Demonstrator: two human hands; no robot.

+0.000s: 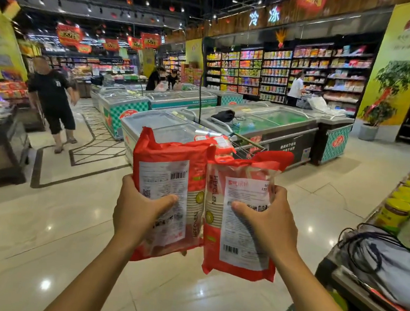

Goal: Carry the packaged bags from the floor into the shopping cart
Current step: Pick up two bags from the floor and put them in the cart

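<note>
Gripping two packaged bags side by side at the centre of the view, the person holds them upright above the glossy, pale tiled floor point(82, 233). The left hand point(139, 209) clamps the left bag point(168, 174), thumb pressed flat across its white printed label and the other fingers wrapped out of sight behind. The right hand point(267, 224) grips the right bag point(238, 259) the same way. Both are flat, rectangular pouches of shiny, crinkled red plastic film, with clear panels showing pale ribbed contents, and their inner edges touch.

At twelve o'clock, just behind the bag tops, the thin metal wire rim of the shopping cart point(246, 150) shows, with another red package point(222, 143) lying in it. Farther off, from eleven to one o'clock, stand boxy chest freezers point(266, 121) with smooth glass lids. At three o'clock, round yellow-lidded jars point(397, 210) sit in rows. At four o'clock lies a soft grey cloth bag point(395, 266) with looped black cords.
</note>
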